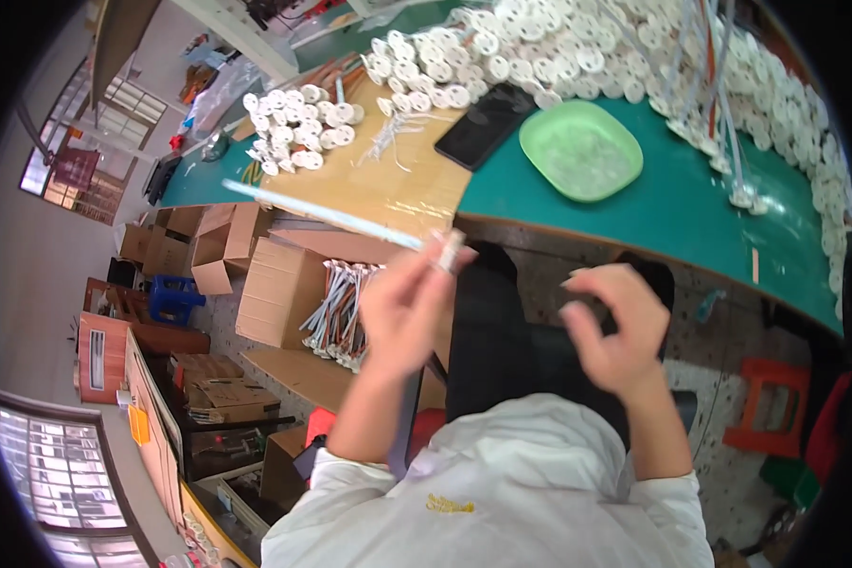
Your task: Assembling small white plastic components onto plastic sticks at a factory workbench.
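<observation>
Pinching the pale rod [322, 214] near one end, seemingly leaving its length free over the front edge of the worktop [691, 213], the left hand [399, 301] hung; the right hand [620, 322] curved wide, apparently empty. White round-headed pieces [282, 134] clustered beyond, probably for reach.

Phone [486, 127] left of bowl [585, 192], both on table [696, 208]

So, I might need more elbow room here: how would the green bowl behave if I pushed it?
The green bowl would probably slide rather than tip, being wide and shallow on a smooth-looking green tabletop. It looks like moulded plastic, so likely light and fairly stiff. Pushed left, it might soon bump the black phone.
</observation>
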`<state>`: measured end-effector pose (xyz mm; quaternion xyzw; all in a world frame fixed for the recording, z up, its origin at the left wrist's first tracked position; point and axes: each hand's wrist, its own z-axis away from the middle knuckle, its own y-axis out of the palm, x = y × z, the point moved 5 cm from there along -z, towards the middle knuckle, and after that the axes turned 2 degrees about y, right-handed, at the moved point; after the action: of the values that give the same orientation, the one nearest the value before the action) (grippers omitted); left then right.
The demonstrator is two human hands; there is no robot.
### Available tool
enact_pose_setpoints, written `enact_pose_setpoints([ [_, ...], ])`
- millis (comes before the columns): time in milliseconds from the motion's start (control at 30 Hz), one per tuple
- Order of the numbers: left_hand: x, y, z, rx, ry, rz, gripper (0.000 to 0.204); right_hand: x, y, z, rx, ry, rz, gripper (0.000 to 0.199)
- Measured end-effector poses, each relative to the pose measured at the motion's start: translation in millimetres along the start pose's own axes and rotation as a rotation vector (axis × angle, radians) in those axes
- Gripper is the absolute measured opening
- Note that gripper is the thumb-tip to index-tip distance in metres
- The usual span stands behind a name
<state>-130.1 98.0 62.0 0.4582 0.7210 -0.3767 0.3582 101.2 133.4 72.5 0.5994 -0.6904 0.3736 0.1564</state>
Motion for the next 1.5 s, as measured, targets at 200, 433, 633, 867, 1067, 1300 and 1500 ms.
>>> enact_pose_setpoints([
  [200,27,-143,-167,0.178,0.102,-0.856,0.028,-90,-47,-50,-0.081,-0.057,0.490,0.014],
  [433,53,-264,-326,-0.016,-0.063,-1.231,0.063,-114,-38,-59,0.073,0.129,0.666,0.020],
  [633,91,-271,-345,-0.027,-0.100,-1.403,0.037,-124,-35,-64,0.064,0.257,0.641,0.025],
  [867,104,-264,-336,0.007,-0.042,-1.459,0.032,-123,-35,-64,0.081,0.266,0.630,0.025],
  [1067,89,-255,-334,-0.029,0.086,-1.359,0.035,-121,-36,-63,0.053,0.257,0.643,0.024],
  [1300,81,-222,-342,0.024,0.008,-1.462,0.041,-120,-38,-63,0.049,0.242,0.626,0.024],
  [1500,78,-197,-347,0.011,-0.004,-1.463,0.037,-120,-39,-63,0.054,0.248,0.623,0.026],
])
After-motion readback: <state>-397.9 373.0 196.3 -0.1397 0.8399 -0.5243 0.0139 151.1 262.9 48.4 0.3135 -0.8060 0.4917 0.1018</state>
